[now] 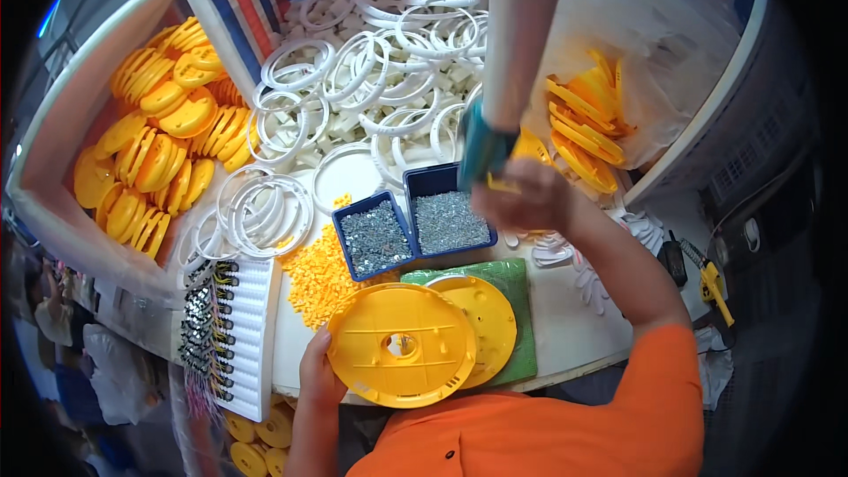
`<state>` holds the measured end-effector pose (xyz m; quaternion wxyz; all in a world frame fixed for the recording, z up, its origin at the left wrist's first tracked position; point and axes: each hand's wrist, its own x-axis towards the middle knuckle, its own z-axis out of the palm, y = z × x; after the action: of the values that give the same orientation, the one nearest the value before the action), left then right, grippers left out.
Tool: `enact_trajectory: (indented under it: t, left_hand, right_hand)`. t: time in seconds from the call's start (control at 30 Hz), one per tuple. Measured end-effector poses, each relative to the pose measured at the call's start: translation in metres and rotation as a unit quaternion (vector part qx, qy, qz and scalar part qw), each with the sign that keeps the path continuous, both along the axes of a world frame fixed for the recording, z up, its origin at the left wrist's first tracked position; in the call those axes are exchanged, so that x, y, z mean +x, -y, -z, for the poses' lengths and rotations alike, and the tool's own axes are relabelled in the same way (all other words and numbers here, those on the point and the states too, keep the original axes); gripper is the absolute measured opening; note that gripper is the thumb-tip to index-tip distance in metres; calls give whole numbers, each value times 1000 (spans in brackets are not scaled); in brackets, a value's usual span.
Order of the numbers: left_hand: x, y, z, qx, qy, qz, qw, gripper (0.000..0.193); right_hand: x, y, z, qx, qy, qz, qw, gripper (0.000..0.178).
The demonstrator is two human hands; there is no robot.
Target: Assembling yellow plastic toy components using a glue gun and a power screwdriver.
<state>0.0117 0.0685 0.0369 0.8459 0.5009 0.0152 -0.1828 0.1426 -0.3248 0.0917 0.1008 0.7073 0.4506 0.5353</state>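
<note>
Near the bench's front edge my left hand [320, 371] is closed on the left rim of a round yellow plastic cover [371, 362], its ribbed face and central hole showing. This cover partly overlaps a second yellow disc [495, 336] that lies on a green pad [524, 349]. Over the right-hand screw tray my right hand [534, 199], blurred, is wrapped round a teal-and-grey electric screwdriver [481, 146]. The tool's thick grey upper part rises out of the top of view. My hand and the blur hide its tip.
Two blue trays [353, 269] of small screws stand mid-bench beside loose yellow pieces [314, 278]. White rings [353, 71] pile behind them. Yellow covers fill a bin [53, 124] at left and lie at right [587, 124]. A white rack [252, 344] bears wired parts; gloves [587, 278] lie right.
</note>
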Motion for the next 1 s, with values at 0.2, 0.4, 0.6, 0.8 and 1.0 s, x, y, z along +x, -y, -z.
enact_trajectory:
  t: [0.2,0.4,0.6,0.8,1.0]
  left_hand:
    - [-23,-19,20,-95,-45,-81,991,62]
    - [-28,-15,23,-97,-76,-117,985,61]
    - [-28,-10,12,-110,-34,-66,991,60]
    - [-31,-8,9,-117,-11,-15,993,60]
    - [-32,-11,19,-116,-26,-39,992,61]
  right_hand:
    - [64,26,-34,272,-81,63,957,22]
    - [96,-6,-37,369,-104,107,917,56]
    - [88,-52,-77,504,-390,120,761,48]
    - [52,-71,-73,416,-370,93,825,38]
    - [67,-21,-27,449,-467,-317,692,62]
